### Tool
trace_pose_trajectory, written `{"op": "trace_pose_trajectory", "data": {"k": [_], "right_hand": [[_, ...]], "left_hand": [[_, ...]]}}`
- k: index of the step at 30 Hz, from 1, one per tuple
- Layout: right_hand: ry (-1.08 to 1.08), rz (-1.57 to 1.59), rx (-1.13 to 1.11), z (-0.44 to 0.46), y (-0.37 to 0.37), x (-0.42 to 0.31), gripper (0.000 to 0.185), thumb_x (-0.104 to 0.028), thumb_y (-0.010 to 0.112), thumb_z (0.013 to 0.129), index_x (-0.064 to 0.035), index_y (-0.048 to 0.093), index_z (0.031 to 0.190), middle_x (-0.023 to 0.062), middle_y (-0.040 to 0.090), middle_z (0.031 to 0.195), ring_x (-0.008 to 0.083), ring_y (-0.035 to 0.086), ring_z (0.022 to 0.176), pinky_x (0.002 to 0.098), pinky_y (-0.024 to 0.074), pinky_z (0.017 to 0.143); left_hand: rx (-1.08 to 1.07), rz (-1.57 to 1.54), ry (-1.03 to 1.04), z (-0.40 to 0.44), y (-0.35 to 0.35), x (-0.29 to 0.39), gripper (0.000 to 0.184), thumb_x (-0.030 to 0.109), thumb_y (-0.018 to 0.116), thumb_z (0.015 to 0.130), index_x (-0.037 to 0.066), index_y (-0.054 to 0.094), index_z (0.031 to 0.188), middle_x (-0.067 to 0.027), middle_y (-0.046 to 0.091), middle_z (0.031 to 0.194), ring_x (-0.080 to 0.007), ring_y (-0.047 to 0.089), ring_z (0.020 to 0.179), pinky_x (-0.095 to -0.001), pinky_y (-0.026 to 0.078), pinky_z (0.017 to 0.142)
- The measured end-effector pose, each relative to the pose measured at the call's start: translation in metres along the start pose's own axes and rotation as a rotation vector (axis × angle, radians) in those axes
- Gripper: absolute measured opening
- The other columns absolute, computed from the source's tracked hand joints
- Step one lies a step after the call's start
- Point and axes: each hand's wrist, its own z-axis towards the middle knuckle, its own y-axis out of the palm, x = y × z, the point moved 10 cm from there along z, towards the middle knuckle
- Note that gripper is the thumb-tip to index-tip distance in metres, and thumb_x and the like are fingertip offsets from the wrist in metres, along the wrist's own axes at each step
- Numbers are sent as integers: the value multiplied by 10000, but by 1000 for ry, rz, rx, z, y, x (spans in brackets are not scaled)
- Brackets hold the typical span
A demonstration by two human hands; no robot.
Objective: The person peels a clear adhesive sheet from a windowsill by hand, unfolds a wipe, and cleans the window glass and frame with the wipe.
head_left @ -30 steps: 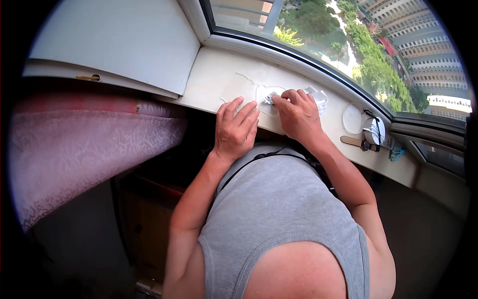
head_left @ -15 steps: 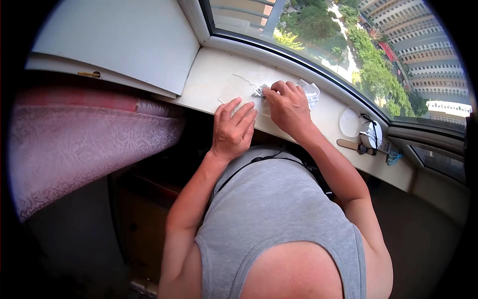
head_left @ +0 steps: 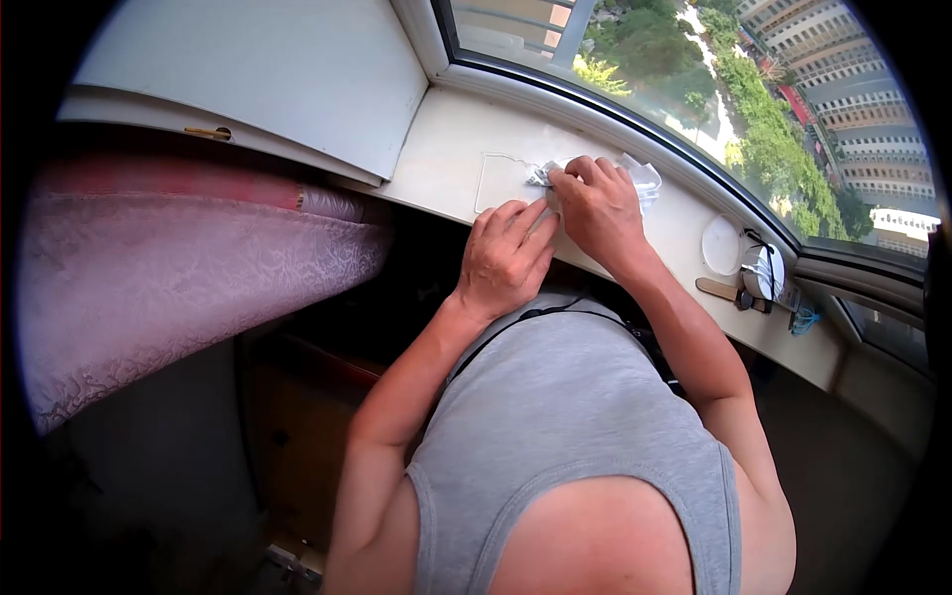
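My right hand is closed in a pinch at a small crumpled white and silvery wrapper-like piece on the pale windowsill. My left hand rests at the sill's front edge with its fingers stretched out, their tips close to my right hand. From the crumpled piece a thin white thread runs left and bends down toward my left fingertips; whether they touch it is hidden. Behind my right hand lies a crumpled clear-white plastic bag.
Along the sill to the right are a white round disc, a round white-faced item, a flat wooden-looking strip and a blue cord bundle. A window frame borders the back. Pink patterned fabric hangs at left.
The view has swung a little left. My left hand has moved right, closer to my right hand. The thread now forms a sharper bend. My right hand keeps its pinch.
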Motion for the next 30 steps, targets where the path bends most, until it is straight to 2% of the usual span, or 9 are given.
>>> {"op": "trace_pose_trajectory", "data": {"k": [4,7,12,17,22,26,30], "right_hand": [[28,38,4,-12,-6,25,239,-105,815,964,-156,869,1191,24,754,1089,268,716,1013,450,540,877],[30,11,45,-4,-7,26,217,-86,800,956,-142,863,1156,29,752,1087,275,713,1012,452,543,882],[-44,44,-7,-2,2,-19,297,-80,808,871,-120,846,1163,37,725,1084,267,698,1019,423,528,875],[-24,52,-69,-24,-11,-11,298,-75,803,894,-130,849,1183,35,746,1116,270,707,1018,428,529,868],[14,6,-59,7,4,-12,273,-89,823,936,-144,863,1201,33,761,1098,270,726,1026,429,556,901],[-47,58,-122,0,7,-24,269,-81,809,968,-147,857,1224,30,775,1136,282,726,1019,439,561,909],[20,86,-87,-7,-1,1,253,-52,823,961,-146,869,1191,28,775,1125,276,733,1037,451,558,899]], "left_hand": [[-13,-14,-37,-13,-5,-14,433,177,877,953,71,829,1370,-123,748,1544,-348,637,1468,-520,462,1230],[-54,21,-70,-16,-3,-16,419,195,879,975,102,843,1382,-117,692,1623,-359,574,1542,-558,382,1321],[-73,11,-73,-15,0,-19,422,214,874,987,111,841,1395,-114,703,1593,-364,554,1568,-566,378,1325],[-53,14,-115,-20,3,-19,426,233,862,1010,125,836,1421,-131,671,1620,-373,538,1586,-589,349,1352],[-71,17,-136,-21,4,-18,452,237,842,1029,141,816,1469,-147,634,1652,-383,509,1619,-606,319,1371],[-81,22,-126,-20,2,-21,446,247,840,1029,152,818,1464,-125,652,1645,-366,528,1609,-599,322,1370],[-43,14,-120,-25,3,-24,437,244,843,1022,138,816,1446,-110,668,1641,-350,541,1605,-591,328,1368]]}}
